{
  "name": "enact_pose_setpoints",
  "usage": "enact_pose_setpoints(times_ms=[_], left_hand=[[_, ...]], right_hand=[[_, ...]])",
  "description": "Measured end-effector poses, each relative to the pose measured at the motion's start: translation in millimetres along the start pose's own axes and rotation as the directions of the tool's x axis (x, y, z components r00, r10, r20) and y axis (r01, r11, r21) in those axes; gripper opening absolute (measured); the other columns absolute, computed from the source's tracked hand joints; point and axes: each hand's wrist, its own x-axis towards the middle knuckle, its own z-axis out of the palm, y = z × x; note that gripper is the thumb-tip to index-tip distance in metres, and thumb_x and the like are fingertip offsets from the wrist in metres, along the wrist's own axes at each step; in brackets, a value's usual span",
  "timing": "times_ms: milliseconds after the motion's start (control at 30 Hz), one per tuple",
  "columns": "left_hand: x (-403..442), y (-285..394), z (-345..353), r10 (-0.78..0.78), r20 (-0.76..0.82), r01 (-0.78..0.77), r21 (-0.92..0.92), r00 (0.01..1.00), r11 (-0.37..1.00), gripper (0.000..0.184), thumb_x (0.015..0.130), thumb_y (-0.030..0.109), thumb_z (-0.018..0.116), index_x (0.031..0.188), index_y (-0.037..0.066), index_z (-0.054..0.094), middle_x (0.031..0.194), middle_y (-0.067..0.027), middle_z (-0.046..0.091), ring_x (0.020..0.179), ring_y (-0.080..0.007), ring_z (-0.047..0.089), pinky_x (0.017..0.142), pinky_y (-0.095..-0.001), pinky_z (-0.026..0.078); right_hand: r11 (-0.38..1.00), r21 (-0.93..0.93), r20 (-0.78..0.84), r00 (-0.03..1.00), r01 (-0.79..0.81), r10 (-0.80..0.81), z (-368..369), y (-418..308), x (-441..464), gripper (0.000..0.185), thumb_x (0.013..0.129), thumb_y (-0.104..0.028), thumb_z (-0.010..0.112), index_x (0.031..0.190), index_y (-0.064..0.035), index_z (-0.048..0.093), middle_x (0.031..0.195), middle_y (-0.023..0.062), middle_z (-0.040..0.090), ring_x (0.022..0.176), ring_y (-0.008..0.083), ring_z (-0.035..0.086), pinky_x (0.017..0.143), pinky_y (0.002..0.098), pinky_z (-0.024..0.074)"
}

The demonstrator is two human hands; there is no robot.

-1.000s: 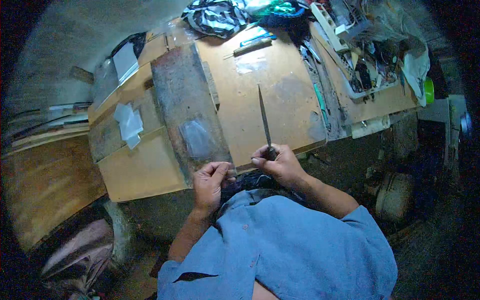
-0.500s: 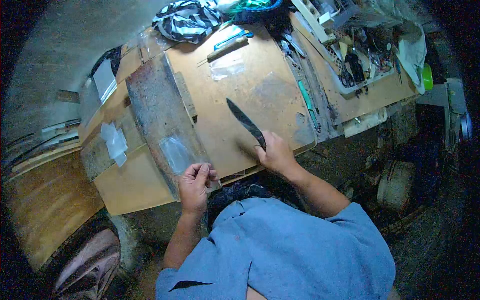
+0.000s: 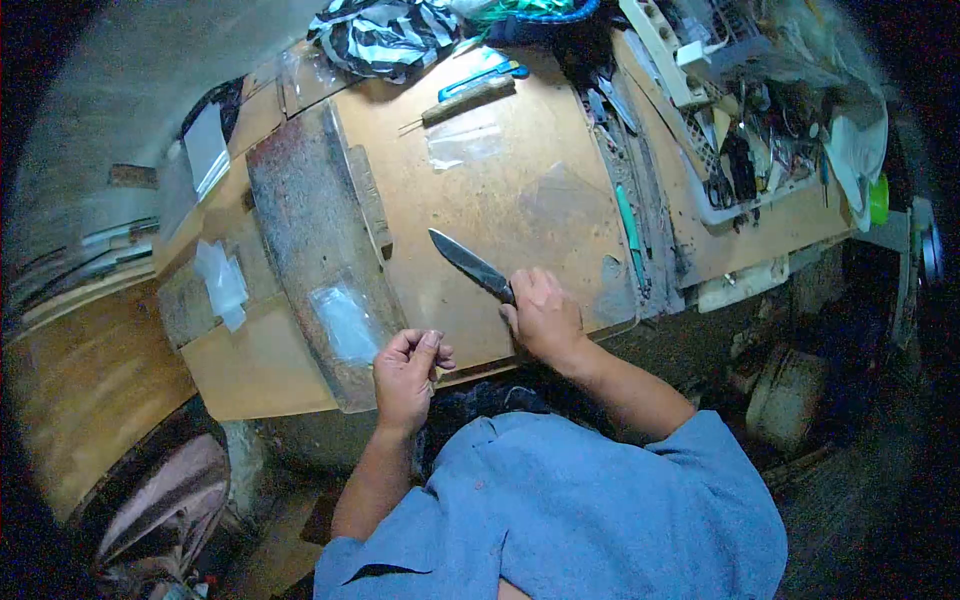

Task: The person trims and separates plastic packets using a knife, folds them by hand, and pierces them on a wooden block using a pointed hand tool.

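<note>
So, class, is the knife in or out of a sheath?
Out: the knife shows bare metal from its tip to the right hand.

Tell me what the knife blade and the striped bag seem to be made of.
Knife blade: probably steel, dark and mostly dull, going by its greyish metallic sheen. Striped bag: likely thin plastic, glossy, judging by its shiny crumples.

Left hand (image 3: 408,375) pinches thumb to fingers, seemingly; right hand (image 3: 546,312) curls closed, both forearms angled inward.
</note>
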Motion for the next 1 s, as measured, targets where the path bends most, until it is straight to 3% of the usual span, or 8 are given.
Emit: enact_pose_setpoints(times_ms=[133,200,333,467,567,767,900,1000], left_hand=[[1,-3,-3,-0.014,-0.026,0.014,0.029,1.0,0.999,0.015,0.091,0.016,0.057,0.087,0.001,0.061,0.074,-0.006,0.064,0.062,-0.0109,0.061,0.052,-0.0207,0.043],[1,-9,-5,-0.027,-0.025,0.027,0.021,0.999,0.999,0.016,0.091,0.015,0.057,0.087,0.001,0.061,0.074,-0.0067,0.064,0.062,-0.0118,0.061,0.054,-0.0217,0.045],[-1,-13,-4,-0.031,-0.05,0.03,-0.018,0.998,0.999,0.016,0.091,0.015,0.057,0.088,-0.001,0.061,0.074,-0.0077,0.064,0.063,-0.0128,0.062,0.056,-0.0228,0.048],[-3,-16,-5,-0.037,-0.037,0.034,-0.064,0.999,0.997,0.018,0.091,0.015,0.057,0.092,-0.002,0.06,0.075,-0.009,0.064,0.062,-0.0143,0.062,0.056,-0.0243,0.049],[-5,-13,-5,-0.034,-0.054,0.031,-0.05,0.998,0.998,0.019,0.091,0.017,0.057,0.093,-0.001,0.06,0.076,-0.0091,0.065,0.062,-0.0151,0.063,0.053,-0.0243,0.047],[-5,-16,-8,-0.05,-0.052,0.045,-0.097,0.997,0.994,0.017,0.091,0.016,0.056,0.092,-0.001,0.06,0.076,-0.0086,0.064,0.064,-0.014,0.062,0.057,-0.0249,0.049],[-8,-9,-5,-0.077,-0.037,0.073,-0.087,0.996,0.994,0.015,0.091,0.013,0.056,0.092,-0.002,0.059,0.076,-0.009,0.064,0.065,-0.0132,0.061,0.062,-0.0258,0.052],[-10,-12,-9,-0.074,-0.034,0.071,-0.079,0.997,0.994,0.015,0.091,0.013,0.056,0.092,-0.001,0.059,0.077,-0.0092,0.064,0.066,-0.0137,0.062,0.062,-0.0259,0.052]], right_hand=[[0.999,0.023,0.008,0.999,-0.034,0.034,-18,-2,23,0.031,0.075,-0.025,0.069,0.088,-0.0033,0.053,0.09,0.0158,0.054,0.086,0.035,0.055,0.071,0.0441,0.0478],[0.993,0.112,-0.178,0.984,0.027,-0.007,-23,11,57,0.033,0.076,-0.027,0.068,0.095,-0.0023,0.056,0.095,0.0169,0.055,0.088,0.0354,0.055,0.073,0.0442,0.0474],[0.997,0.01,-0.483,0.873,0.082,-0.067,-28,32,151,0.046,0.075,-0.029,0.071,0.107,0.0,0.055,0.1,0.0193,0.057,0.095,0.036,0.054,0.082,0.0431,0.0446],[0.994,-0.039,-0.314,0.945,-0.103,0.086,-35,28,200,0.046,0.072,-0.028,0.073,0.106,-0.0022,0.055,0.102,0.0201,0.055,0.097,0.0367,0.052,0.083,0.0435,0.0443],[0.996,-0.053,-0.328,0.943,-0.067,0.046,-28,26,206,0.036,0.072,-0.025,0.072,0.1,-0.0073,0.058,0.096,0.0186,0.055,0.095,0.0356,0.052,0.083,0.0427,0.0438],[0.998,-0.045,-0.311,0.948,0.049,-0.061,-20,37,215,0.019,0.076,-0.018,0.067,0.089,-0.0059,0.06,0.091,0.0162,0.057,0.095,0.0338,0.052,0.081,0.0431,0.0435],[0.991,-0.087,-0.324,0.938,0.102,-0.125,-20,39,218,0.015,0.076,-0.015,0.066,0.084,-0.0051,0.059,0.088,0.0159,0.057,0.091,0.0355,0.053,0.079,0.0421,0.0447],[0.972,0.021,-0.368,0.906,0.234,-0.21,-29,33,211,0.017,0.076,-0.014,0.067,0.085,-0.0042,0.056,0.084,0.0119,0.06,0.083,0.031,0.06,0.073,0.0392,0.0491]])
